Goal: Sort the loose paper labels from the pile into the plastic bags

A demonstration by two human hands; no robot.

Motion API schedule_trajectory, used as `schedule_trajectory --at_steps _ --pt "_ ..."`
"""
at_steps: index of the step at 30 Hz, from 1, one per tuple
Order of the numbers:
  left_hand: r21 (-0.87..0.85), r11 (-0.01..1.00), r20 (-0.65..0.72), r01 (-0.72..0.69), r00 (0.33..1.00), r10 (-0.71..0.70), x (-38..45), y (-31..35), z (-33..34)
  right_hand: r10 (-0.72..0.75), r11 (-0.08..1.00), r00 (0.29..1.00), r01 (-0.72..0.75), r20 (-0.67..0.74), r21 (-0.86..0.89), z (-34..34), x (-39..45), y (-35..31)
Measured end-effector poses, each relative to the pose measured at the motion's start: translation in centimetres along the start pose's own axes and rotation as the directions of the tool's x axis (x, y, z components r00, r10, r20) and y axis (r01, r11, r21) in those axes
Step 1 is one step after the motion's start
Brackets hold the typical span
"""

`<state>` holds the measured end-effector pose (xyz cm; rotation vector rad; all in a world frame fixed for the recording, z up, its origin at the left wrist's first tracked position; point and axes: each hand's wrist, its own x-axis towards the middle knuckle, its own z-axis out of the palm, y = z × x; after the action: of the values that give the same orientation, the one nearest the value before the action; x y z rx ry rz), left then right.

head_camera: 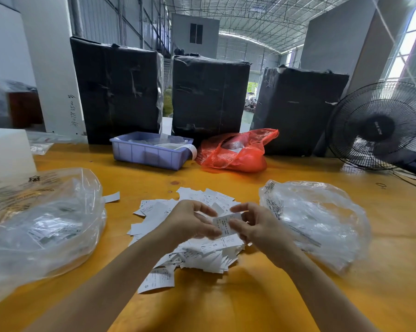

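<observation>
A pile of loose white paper labels (197,255) lies on the yellow table (250,303) in front of me. Above the pile, my left hand (190,224) and my right hand (257,226) both pinch one small printed label (223,225) between thumb and fingers. A large clear plastic bag (44,226) with labels inside lies to the left of the pile. A second clear plastic bag (314,224) with labels lies to the right, close to my right hand.
At the back of the table stand a purple plastic bin (152,152) and a red plastic bag (238,152). Three black wrapped boxes (209,94) rise behind them. A black fan (379,125) stands at the right, a white block (8,149) at the left.
</observation>
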<state>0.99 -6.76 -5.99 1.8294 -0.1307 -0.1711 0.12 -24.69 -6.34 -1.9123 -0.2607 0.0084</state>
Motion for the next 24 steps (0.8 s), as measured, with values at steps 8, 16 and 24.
schedule_trajectory --at_steps 8,16,24 --pt "-0.079 0.996 0.071 0.03 0.997 -0.024 -0.22 0.48 0.18 -0.216 0.976 0.964 0.215 -0.156 -0.029 0.03 0.05 -0.17" --pt "-0.176 0.983 -0.021 0.052 0.998 -0.057 -0.05 0.26 0.35 -0.16 0.979 0.979 0.174 -0.123 0.108 -0.01 -0.01 -0.04" --pt "-0.215 0.976 -0.044 0.024 0.998 -0.034 0.04 0.09 0.65 -0.13 0.974 0.987 0.145 -0.093 0.173 -0.16 0.0 0.06"
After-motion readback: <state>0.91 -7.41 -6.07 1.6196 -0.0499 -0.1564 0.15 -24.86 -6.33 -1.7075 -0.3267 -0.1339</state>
